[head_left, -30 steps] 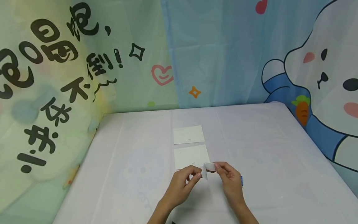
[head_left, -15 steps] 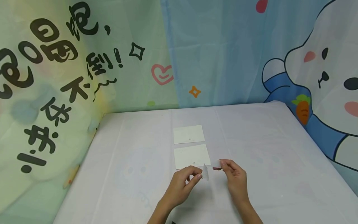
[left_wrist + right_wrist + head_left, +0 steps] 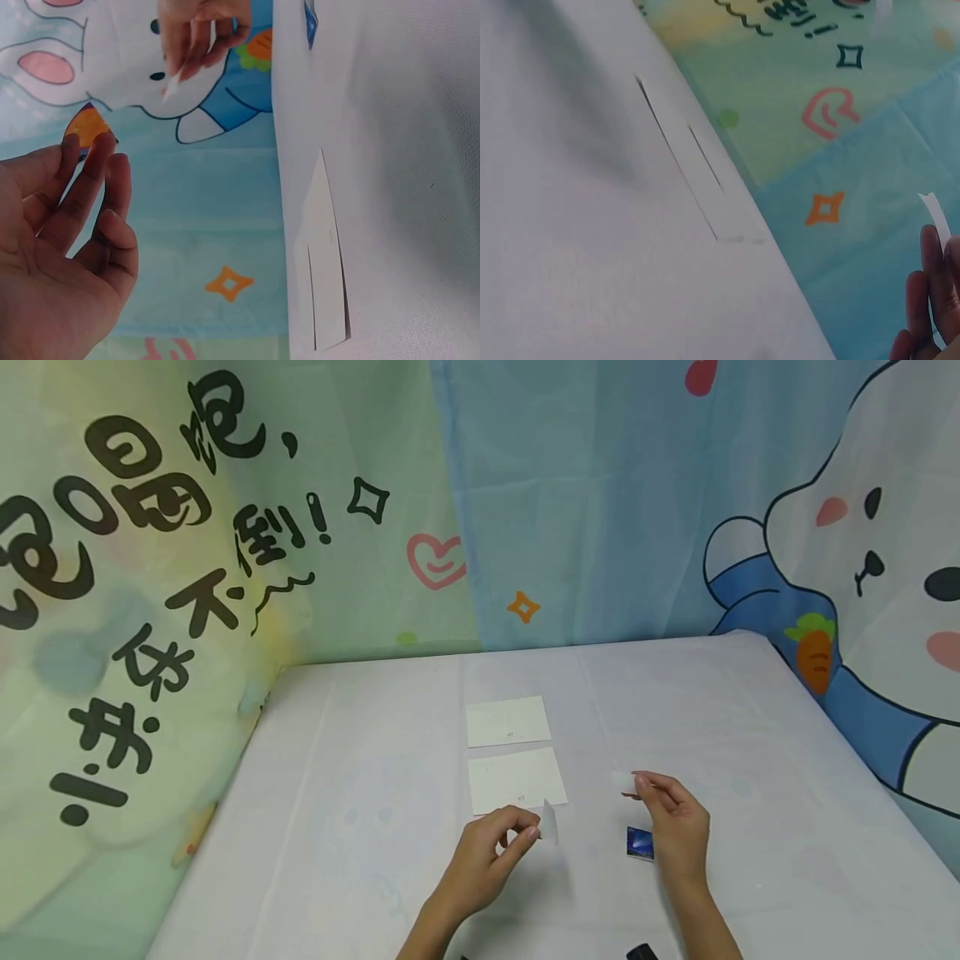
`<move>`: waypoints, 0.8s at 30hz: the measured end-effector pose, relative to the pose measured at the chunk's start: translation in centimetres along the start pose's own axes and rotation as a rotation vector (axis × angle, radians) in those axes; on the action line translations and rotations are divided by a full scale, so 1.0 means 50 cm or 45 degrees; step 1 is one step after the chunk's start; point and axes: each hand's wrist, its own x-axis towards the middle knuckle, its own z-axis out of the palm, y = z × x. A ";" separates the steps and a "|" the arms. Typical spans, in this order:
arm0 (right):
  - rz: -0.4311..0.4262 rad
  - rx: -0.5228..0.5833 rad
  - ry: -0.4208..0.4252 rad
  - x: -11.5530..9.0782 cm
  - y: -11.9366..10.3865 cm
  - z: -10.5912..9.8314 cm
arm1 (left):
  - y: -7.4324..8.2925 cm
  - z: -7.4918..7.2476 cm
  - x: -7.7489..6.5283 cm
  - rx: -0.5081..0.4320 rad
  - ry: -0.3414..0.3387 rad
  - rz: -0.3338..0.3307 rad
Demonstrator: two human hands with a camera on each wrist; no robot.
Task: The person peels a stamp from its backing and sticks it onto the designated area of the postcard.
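My left hand (image 3: 483,860) pinches a small sticker (image 3: 88,126) between thumb and fingertips, above the table. Its orange and purple printed face shows in the left wrist view; in the head view its pale back is seen. Farther right, my right hand (image 3: 678,827) pinches a small strip of white backing paper (image 3: 937,217), blurred against the white cloth in the head view. Beneath the right hand lies a small dark-blue picture piece (image 3: 640,843), partly covered by that hand. Two white cards, a near one (image 3: 516,778) and a far one (image 3: 507,722), lie flat beyond the left hand.
A white cloth covers the table (image 3: 360,860). A black object (image 3: 641,952) is cut off by the bottom edge of the head view. Printed curtains (image 3: 600,510) hang behind the table and along its sides.
The right hand has drawn away to the right with the white paper, apart from the sticker in the left hand. The blue picture piece has come into clearer view. My left hand stays in place.
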 end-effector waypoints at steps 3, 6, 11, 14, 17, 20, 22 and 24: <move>0.058 -0.090 0.074 0.008 -0.020 -0.020 | -0.002 0.001 0.000 0.009 0.001 0.013; 0.103 -0.171 0.154 0.014 -0.038 -0.034 | -0.004 0.002 0.000 0.011 -0.001 0.010; 0.180 -0.271 0.245 0.023 -0.053 -0.050 | -0.003 0.002 0.000 -0.003 -0.006 -0.024; 0.260 -0.341 0.253 0.027 -0.046 -0.055 | -0.002 0.001 0.001 -0.007 -0.009 -0.029; 0.298 -0.432 0.240 0.030 -0.034 -0.058 | -0.003 0.001 0.002 0.002 -0.012 -0.013; 0.268 -0.508 0.245 0.031 -0.019 -0.060 | -0.004 0.001 0.002 0.008 -0.013 -0.008; 0.222 -0.561 0.248 0.033 -0.007 -0.062 | -0.004 0.002 0.003 0.003 -0.016 -0.020; 0.177 -0.610 0.253 0.034 0.004 -0.063 | -0.003 0.002 0.003 -0.007 -0.018 -0.040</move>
